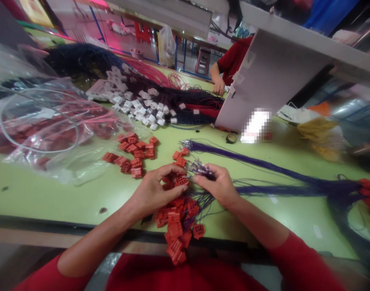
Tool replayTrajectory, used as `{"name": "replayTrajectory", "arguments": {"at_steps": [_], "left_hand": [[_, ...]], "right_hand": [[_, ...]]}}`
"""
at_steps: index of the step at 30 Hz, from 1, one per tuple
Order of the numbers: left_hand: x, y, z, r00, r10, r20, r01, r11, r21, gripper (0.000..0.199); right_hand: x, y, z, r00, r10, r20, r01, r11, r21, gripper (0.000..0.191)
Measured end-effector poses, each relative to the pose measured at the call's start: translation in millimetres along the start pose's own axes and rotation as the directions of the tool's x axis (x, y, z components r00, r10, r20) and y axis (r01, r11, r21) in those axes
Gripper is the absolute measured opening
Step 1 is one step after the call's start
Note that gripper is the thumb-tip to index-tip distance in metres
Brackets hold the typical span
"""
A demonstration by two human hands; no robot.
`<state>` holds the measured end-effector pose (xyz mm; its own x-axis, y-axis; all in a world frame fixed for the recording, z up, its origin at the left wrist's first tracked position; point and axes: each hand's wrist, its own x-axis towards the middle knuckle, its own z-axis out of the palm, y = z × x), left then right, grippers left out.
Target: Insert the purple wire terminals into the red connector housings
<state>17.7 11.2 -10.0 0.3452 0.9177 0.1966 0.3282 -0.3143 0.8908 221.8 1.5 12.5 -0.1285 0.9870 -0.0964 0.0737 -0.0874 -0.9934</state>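
Left hand (156,188) and right hand (219,184) close together over green table (66,198)

Pinching a red connector (181,180) between left thumb and fingers, with holed face toward the right. Gripping a cluster of purple wire ends (201,168) between right thumb and curled fingers, with metal tips to the left, just beside the connector. Too blurred to tell of any contact between tips and holes.

By the pose, apparently at the step of presenting wire ends to the connector. Seems to call next for 1 tip singled out from the cluster, squared up to 1 hole, with the connector held firm against twisting.

Below the left hand, a connector heap (174,226) with purple wires among it, reaching the table's near edge. Farther left, a loose red group (138,151). To the right, 2 purple bundles: upper bundle (263,163) and lower bundle (269,190). Beyond, white connectors (151,113) beside dark wires (187,97); at left, a clear plastic bag (81,173); near the grey panel (272,76), a black tape roll (231,138); past that, a co-worker's hand (218,87).
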Motion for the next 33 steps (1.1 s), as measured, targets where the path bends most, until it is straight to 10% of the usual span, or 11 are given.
{"name": "replayTrajectory", "arguments": {"at_steps": [5, 15, 33], "left_hand": [[-1.1, -13.8, 4.7, 0.969, 0.246, 0.014, -0.247, 0.968, 0.047, 0.018], [-6.8, -12.1, -1.2, 0.987, 0.151, -0.060, -0.148, 0.988, 0.049, 0.027], [-10.3, -12.7, 4.7, 0.945, 0.327, -0.001, -0.323, 0.935, 0.145, 0.018]], "right_hand": [[-1.0, -1.4, 0.8, 1.000, -0.002, -0.002, 0.002, 1.000, 0.000, 0.021], [-5.2, -4.3, 1.9, 0.999, -0.040, -0.026, 0.036, 0.992, -0.122, 0.014], [-6.4, 8.9, 2.1, 0.997, -0.040, 0.063, 0.052, 0.978, -0.203, 0.016]]}}
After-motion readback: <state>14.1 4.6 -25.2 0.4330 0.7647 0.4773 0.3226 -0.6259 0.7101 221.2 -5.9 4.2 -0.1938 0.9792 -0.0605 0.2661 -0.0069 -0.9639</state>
